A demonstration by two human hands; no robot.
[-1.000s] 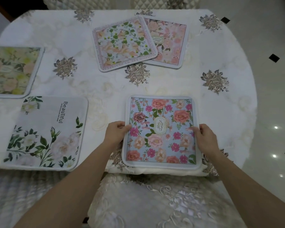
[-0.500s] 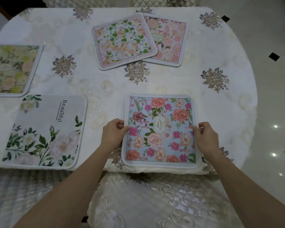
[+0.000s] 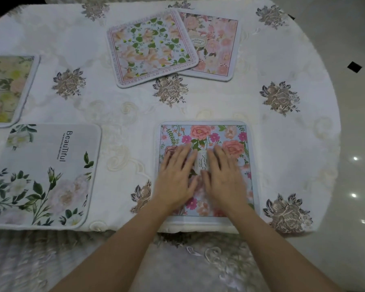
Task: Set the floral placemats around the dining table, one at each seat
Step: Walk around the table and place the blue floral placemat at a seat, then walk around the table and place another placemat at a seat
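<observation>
A blue placemat with pink roses (image 3: 230,135) lies flat at the near edge of the round table (image 3: 303,144). My left hand (image 3: 176,175) and my right hand (image 3: 223,175) rest palm down on its middle, side by side, fingers spread. A grey "Beautiful" placemat with white flowers (image 3: 42,175) lies to the left at the near edge. A yellow-green floral placemat (image 3: 6,89) sits at the far left, cut off by the frame. Two placemats overlap at the far side: a peach-and-green one (image 3: 150,47) on top of a pink one (image 3: 217,45).
The table wears a white cloth with embroidered brown flowers (image 3: 170,91). A chair seat with an embroidered cover (image 3: 198,262) stands right below the near edge. Glossy pale floor with black diamond tiles (image 3: 354,67) lies to the right.
My hands let go of the blue placemat's side edges and moved inward onto its middle, now lying flat on it. The camera view shifted closer to the table.
</observation>
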